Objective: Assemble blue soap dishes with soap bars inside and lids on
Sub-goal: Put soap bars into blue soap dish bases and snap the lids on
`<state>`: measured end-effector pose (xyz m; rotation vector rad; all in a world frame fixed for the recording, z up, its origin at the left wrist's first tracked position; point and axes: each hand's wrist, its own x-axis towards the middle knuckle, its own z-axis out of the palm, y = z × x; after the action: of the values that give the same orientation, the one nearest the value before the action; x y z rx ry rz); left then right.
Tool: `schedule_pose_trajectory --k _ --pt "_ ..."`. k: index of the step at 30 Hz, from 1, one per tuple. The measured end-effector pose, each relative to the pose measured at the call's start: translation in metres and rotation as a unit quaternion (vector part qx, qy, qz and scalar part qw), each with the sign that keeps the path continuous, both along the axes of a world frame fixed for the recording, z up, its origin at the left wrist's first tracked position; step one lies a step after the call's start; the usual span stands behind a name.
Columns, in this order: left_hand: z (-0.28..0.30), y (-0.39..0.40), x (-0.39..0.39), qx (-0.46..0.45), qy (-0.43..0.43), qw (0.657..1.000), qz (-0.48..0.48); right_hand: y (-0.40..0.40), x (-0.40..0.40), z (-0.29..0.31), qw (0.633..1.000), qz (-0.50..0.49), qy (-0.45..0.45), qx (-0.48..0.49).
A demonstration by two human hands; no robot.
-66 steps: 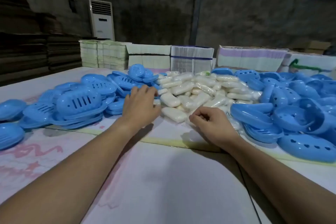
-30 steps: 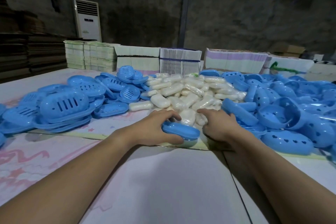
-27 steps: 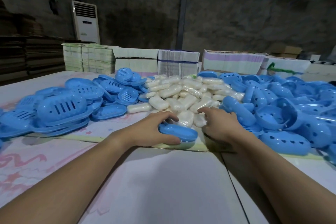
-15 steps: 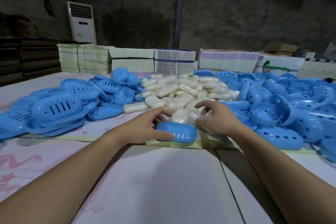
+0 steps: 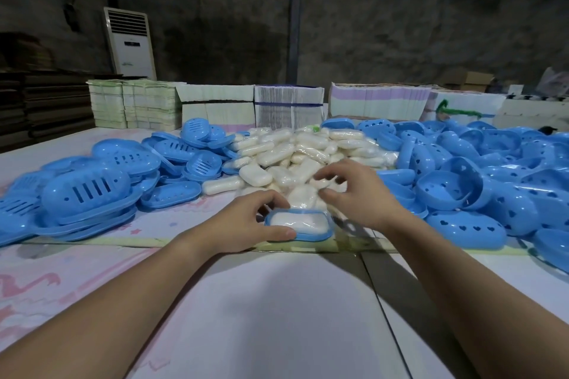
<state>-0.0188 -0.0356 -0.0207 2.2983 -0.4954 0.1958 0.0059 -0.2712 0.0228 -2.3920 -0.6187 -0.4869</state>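
Note:
A blue soap dish tray [image 5: 320,236] lies on the table in front of me with a white wrapped soap bar [image 5: 300,221] inside it. My left hand [image 5: 246,221] grips the tray's left end, thumb along its near rim. My right hand [image 5: 354,191] hovers just above and to the right of the tray, fingers spread and loosely curved, holding nothing. Behind them is a heap of wrapped soap bars [image 5: 295,151]. Slotted blue trays [image 5: 86,188] pile up on the left. Blue domed lids with heart holes [image 5: 468,224] pile up on the right.
Stacks of flat printed cartons [image 5: 289,108] line the far edge of the table. A white standing air conditioner [image 5: 131,43] is at the back left. Bare white tabletop [image 5: 277,301] lies between my forearms, with a seam running on the right.
The tray was empty half a second ago; now a soap bar lies in it. My right hand has let go of the bar and lifted slightly. My left hand keeps holding the tray.

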Motion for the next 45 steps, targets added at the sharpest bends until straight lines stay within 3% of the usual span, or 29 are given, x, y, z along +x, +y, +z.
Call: schedule_pose_trajectory --k 2,4,7,10,14,18,22,26,32,36,41,45 --pt "0.0 0.0 0.0 0.001 0.003 1.0 0.0 -0.012 0.007 0.002 0.988 -0.128 -0.017 -0.081" --pt "0.0 -0.001 -0.001 -0.001 0.003 1.0 -0.001 -0.021 0.012 0.001 0.967 -0.206 0.02 -0.151" --pt "0.001 -0.002 -0.003 -0.002 0.003 1.0 0.0 -0.024 0.015 -0.005 0.954 -0.225 0.066 -0.187" --pt "0.001 -0.002 -0.003 0.0 0.005 1.0 0.001 -0.021 0.015 -0.009 0.96 -0.214 0.048 -0.172" --pt "0.001 -0.002 -0.001 0.002 0.012 1.0 0.002 -0.013 0.012 -0.009 0.979 -0.171 0.002 -0.11" --pt "0.0 -0.003 -0.004 -0.009 0.006 1.0 0.001 0.0 0.002 -0.004 0.995 -0.032 -0.027 0.091" --pt "0.005 -0.01 -0.01 -0.068 -0.032 0.997 0.03 0.014 -0.013 0.005 0.94 0.132 0.035 0.312" --pt "0.012 -0.014 -0.013 -0.122 -0.076 0.988 0.052 0.017 -0.018 0.007 0.856 0.236 0.167 0.429" --pt "0.012 -0.016 -0.012 -0.134 -0.073 0.987 0.058 0.014 -0.015 0.005 0.773 0.275 0.299 0.488" --pt "0.01 -0.015 -0.011 -0.125 -0.055 0.99 0.041 0.011 -0.014 0.006 0.766 0.28 0.335 0.472" --pt "0.016 -0.013 -0.011 -0.161 -0.049 0.985 0.038 0.009 -0.012 0.006 0.787 0.277 0.341 0.433" --pt "0.013 -0.015 -0.014 -0.118 -0.004 0.993 0.002 0.008 -0.013 0.004 0.751 0.31 0.382 0.44"
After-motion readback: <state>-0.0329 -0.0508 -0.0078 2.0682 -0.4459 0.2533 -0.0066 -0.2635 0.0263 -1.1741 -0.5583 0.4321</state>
